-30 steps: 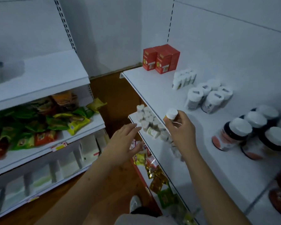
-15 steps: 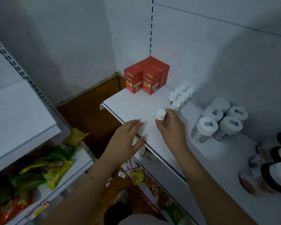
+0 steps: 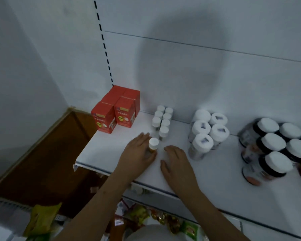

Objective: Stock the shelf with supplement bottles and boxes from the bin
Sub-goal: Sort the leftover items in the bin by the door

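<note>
A small white-capped bottle (image 3: 153, 143) stands on the white shelf (image 3: 108, 153), just in front of two rows of like small bottles (image 3: 162, 120). My left hand (image 3: 137, 153) lies on the shelf with its fingers and thumb around the bottle's lower body. My right hand (image 3: 176, 159) rests flat on the shelf a little to the right, fingers apart and holding nothing. Red boxes (image 3: 116, 115) stand at the shelf's back left corner. The bin is out of view.
Medium white-capped bottles (image 3: 207, 134) stand grouped right of the small ones, and large dark jars (image 3: 271, 148) with white lids stand at the far right. Snack packets (image 3: 141, 214) lie on lower shelves below. A yellow packet (image 3: 42, 218) sits on the left shelving.
The bottle went from my right hand down onto the shelf in front of the small bottles. My right hand let go and drew right; my left hand moved up and closed around the bottle.
</note>
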{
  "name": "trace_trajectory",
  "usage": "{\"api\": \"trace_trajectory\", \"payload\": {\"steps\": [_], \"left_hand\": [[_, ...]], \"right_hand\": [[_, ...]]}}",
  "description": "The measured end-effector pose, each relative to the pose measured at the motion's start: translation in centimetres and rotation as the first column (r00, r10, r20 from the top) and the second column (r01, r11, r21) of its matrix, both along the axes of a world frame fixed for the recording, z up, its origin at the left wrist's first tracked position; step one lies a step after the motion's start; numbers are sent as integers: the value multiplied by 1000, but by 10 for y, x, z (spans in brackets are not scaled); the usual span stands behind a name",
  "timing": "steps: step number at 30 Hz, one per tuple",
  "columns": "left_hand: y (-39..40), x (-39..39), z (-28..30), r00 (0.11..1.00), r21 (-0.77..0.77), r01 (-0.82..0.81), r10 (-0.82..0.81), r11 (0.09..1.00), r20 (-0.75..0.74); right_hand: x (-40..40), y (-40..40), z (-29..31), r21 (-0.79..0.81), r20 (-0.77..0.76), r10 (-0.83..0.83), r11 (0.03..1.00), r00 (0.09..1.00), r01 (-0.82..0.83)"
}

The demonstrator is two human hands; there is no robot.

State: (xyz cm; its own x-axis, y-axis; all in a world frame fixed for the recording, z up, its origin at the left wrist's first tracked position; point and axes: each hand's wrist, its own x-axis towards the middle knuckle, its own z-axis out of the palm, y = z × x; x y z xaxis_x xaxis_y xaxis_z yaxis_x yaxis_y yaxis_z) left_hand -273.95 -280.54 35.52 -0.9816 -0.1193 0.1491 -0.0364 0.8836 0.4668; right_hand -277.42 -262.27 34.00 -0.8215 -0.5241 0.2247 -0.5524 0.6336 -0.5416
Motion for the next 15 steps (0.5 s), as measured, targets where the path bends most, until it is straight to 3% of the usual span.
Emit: {"api": "trace_trajectory", "payload": {"steps": [5,15], "left_hand": [[-15,-26,-5,998,-15,54,-54,998,10],[-36,-55,-11,984,-103,174,-170,979,44]], "right_hand": [[1,-3,1,11,-105,-101,995,989,103],[0,-8,3,74,-134,-162,982,978,173]]}}
